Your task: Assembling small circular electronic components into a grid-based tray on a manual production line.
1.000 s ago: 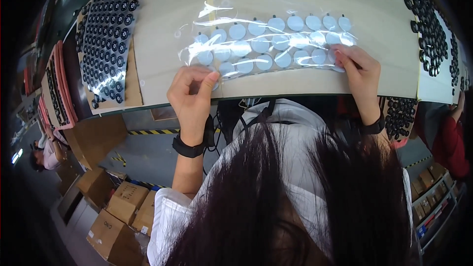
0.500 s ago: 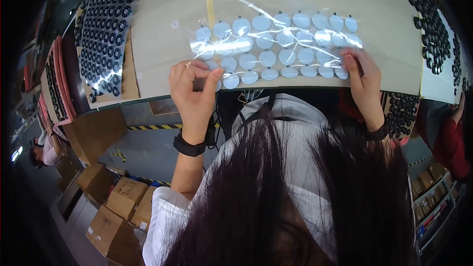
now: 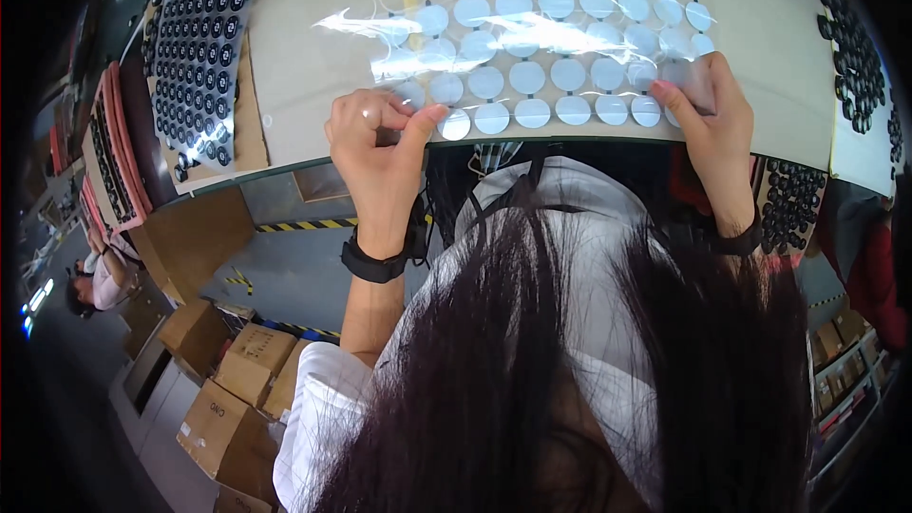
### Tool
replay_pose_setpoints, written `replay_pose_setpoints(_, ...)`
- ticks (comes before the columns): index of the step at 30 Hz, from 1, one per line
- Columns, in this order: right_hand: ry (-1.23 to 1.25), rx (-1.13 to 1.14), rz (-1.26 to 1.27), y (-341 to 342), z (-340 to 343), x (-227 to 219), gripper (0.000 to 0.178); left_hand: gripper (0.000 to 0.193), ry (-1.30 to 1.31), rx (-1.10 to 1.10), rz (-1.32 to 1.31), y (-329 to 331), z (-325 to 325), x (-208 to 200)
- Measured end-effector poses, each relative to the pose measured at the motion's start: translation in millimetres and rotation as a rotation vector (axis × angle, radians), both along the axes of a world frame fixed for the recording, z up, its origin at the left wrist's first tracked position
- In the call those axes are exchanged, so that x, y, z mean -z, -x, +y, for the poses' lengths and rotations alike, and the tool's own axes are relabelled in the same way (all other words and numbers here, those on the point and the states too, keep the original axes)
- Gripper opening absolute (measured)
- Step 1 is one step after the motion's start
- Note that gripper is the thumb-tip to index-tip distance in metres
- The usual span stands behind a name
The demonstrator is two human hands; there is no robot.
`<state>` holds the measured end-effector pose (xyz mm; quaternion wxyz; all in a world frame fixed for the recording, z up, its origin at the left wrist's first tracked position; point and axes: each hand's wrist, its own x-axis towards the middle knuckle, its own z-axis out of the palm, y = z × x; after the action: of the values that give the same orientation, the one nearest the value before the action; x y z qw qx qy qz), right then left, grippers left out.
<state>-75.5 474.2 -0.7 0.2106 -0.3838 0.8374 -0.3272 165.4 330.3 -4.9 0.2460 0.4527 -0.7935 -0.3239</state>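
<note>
A clear plastic sheet with rows of pale blue round stickers (image 3: 527,78) lies in front of me at the table's near edge, with bright glare across it. My left hand (image 3: 375,147) pinches its near left corner between thumb and fingers. At the sheet's right side my right hand (image 3: 712,128) grips the edge, thumb on top and the other fingers partly hidden. Small dark tabs show along the tops of the discs. Both wrists wear black bands.
To the left, a sheet of black round parts (image 3: 204,47) rests on cardboard. More black parts (image 3: 841,47) lie at the far right, others on a board (image 3: 790,204) below the table edge. Cardboard boxes (image 3: 252,361) stand on the floor at lower left. A person (image 3: 100,275) is at far left.
Both hands remain on the clear sheet. In the picture, the sheet's discs sit higher and a little to the right, and the table has shifted with my head's movement.
</note>
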Motion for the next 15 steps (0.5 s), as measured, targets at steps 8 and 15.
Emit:
replay_pose_setpoints(8, 0.080, 0.021, 0.069, -5, 2, 6, 0.031, 0.022, 0.266, -0.257, 0.216, 27, 8, -2)
replay_pose_setpoints(15, 0.206, 0.070, -0.040, -5, -1, 11, 0.041, 0.055, 0.317, 0.509, -0.278, 16, 22, -2)
